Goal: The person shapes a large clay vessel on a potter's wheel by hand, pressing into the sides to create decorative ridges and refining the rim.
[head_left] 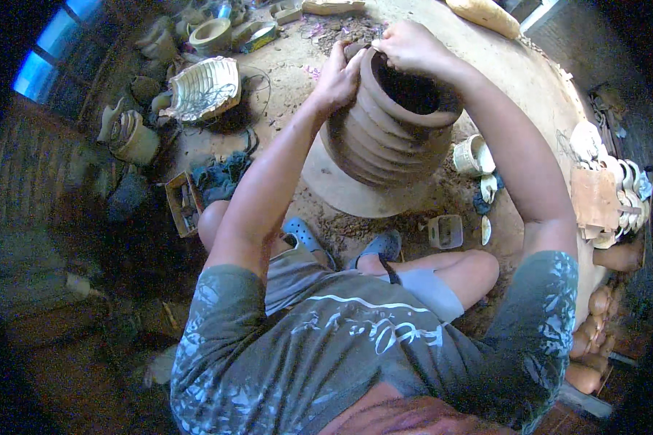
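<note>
A large brown clay pot (384, 141) with ridged, coil-like walls and a wide dark mouth stands in front of me on a round pale wheel or board (334, 188). My left hand (338, 78) is at the rim's left side, its thumb and fingers closed about a dark lump of clay (354, 51). Over the far edge of the mouth, my right hand (413, 47) bends down with its fingers pinched on the rim. Its fingertips are partly hidden, close to the left hand's thumb. The inside of the pot is too dark to make out.
Right of the pot are a pale bucket (473, 156) and a clear plastic container (445, 232). A ribbed pale basin (204, 88), a round bowl (210, 36) and a wooden box (182, 204) lie left. Clay crumbs (341, 36) cover the far floor. Stacked pottery (609, 199) lines the right.
</note>
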{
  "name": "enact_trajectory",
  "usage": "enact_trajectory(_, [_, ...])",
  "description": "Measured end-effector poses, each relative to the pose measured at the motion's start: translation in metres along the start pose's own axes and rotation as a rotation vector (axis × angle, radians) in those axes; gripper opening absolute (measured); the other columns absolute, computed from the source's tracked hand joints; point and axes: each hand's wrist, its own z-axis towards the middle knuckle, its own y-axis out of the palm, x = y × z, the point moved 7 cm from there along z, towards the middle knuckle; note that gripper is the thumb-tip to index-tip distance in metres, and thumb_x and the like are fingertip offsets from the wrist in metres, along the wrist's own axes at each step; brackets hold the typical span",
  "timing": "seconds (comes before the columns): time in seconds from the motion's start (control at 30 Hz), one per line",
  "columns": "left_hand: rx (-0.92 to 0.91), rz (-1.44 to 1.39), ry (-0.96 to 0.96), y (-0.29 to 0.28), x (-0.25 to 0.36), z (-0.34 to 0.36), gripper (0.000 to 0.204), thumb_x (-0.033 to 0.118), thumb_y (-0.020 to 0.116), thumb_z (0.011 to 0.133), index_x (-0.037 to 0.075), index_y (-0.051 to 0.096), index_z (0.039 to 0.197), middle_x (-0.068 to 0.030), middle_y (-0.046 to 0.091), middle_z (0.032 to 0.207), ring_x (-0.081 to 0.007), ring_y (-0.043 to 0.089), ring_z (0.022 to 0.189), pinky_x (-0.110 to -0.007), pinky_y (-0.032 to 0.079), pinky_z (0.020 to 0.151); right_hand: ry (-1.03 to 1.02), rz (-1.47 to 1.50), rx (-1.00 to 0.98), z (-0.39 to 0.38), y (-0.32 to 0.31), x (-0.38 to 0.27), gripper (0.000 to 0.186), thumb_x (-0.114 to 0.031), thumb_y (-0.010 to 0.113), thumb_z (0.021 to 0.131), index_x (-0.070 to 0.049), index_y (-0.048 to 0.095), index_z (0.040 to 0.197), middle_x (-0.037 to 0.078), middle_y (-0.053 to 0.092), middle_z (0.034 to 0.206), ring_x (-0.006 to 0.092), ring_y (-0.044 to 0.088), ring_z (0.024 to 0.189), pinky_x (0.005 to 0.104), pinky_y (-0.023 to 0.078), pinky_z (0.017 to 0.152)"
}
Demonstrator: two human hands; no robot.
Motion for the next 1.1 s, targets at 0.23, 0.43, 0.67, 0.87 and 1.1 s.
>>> enact_trajectory(0.23, [-0.034, -0.060, 0.048, 0.002, -0.012, 0.005, 0.053, 0.035, 0.057, 0.105, -0.003, 0.045, 0.140, -0.0249, 0.064, 0.132, -0.0327, 0.062, 0.124, -0.041, 0.048, 0.104, -0.099, 0.142, -0.214, -0.016, 0.000, -0.034, 0.027, -0.028, 0.064, 0.093, -0.004, 0.078, 0.092, 0.019, 0.074, 0.081, 0.0334, 0.073, 0.080, 0.0448, 0.057, 0.078])
enact_trajectory(0.43, [-0.025, 0.074, 0.080, -0.001, -0.017, 0.009, 0.057, 0.038, 0.059, 0.104, -0.003, 0.045, 0.141, -0.0269, 0.064, 0.131, -0.0366, 0.061, 0.126, -0.043, 0.048, 0.105, -0.427, 0.088, -0.267, -0.069, -0.007, -0.067, 0.026, -0.025, 0.063, 0.095, -0.002, 0.066, 0.082, 0.014, 0.061, 0.069, 0.0289, 0.059, 0.064, 0.0439, 0.049, 0.067])
enact_trajectory(0.67, [-0.015, 0.070, 0.159, 0.008, 0.003, -0.001, 0.052, 0.034, 0.060, 0.104, -0.005, 0.047, 0.137, -0.0249, 0.066, 0.128, -0.0331, 0.064, 0.120, -0.043, 0.049, 0.102, -0.751, -0.216, 0.003, -0.150, -0.029, -0.054, 0.012, -0.015, 0.071, 0.085, -0.005, 0.065, 0.083, 0.014, 0.062, 0.079, 0.0355, 0.064, 0.078, 0.0466, 0.051, 0.070])
enact_trajectory(0.87, [0.141, -0.006, -0.010, -0.004, 0.013, -0.025, 0.047, 0.030, 0.060, 0.104, -0.004, 0.048, 0.135, -0.0230, 0.066, 0.124, -0.0314, 0.064, 0.117, -0.042, 0.050, 0.100, -0.390, -0.118, 0.343, -0.199, -0.060, 0.000, 0.024, -0.016, 0.076, 0.089, -0.007, 0.071, 0.111, 0.007, 0.065, 0.076, 0.0264, 0.062, 0.068, 0.0374, 0.051, 0.065])
enact_trajectory(1.1, [0.429, -0.063, -0.049, -0.001, 0.032, -0.077, 0.041, 0.025, 0.058, 0.105, -0.004, 0.046, 0.131, -0.0240, 0.065, 0.118, -0.0297, 0.064, 0.112, -0.041, 0.049, 0.099, 0.108, 0.273, 0.153, -0.224, -0.007, 0.026, 0.066, -0.008, 0.068, 0.086, -0.014, 0.053, 0.150, 0.003, 0.058, 0.063, 0.0125, 0.054, 0.057, 0.0309, 0.049, 0.060])
